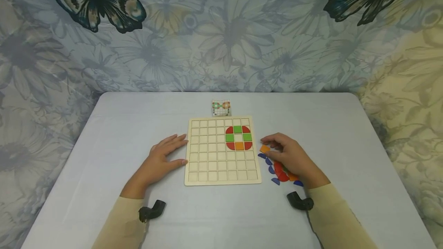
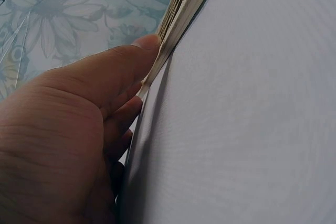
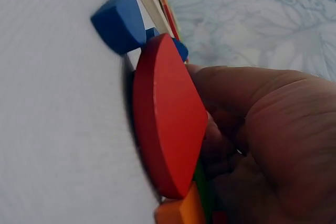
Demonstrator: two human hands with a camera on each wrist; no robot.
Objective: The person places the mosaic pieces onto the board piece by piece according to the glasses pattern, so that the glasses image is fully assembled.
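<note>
A wooden grid board (image 1: 221,172) lies in the middle of the white table. Red, green and orange tiles (image 1: 238,137) form a ring in its upper right cells. My left hand (image 1: 174,151) lies flat on the table with straight fingers, the thumb (image 2: 131,59) against the board's left edge (image 2: 181,11). Just right of the board, my right hand (image 1: 269,144) pinches an orange square tile (image 1: 264,148). Its palm covers a heap of loose pieces: a red curved piece (image 3: 168,119), a blue piece (image 3: 118,22) and an orange piece (image 3: 181,211).
A small pattern card (image 1: 221,108) stands behind the board's far edge. Blue pieces (image 1: 271,170) are scattered by the board's right side. The table (image 1: 104,133) stands against a wall hung with flowered butterfly cloth.
</note>
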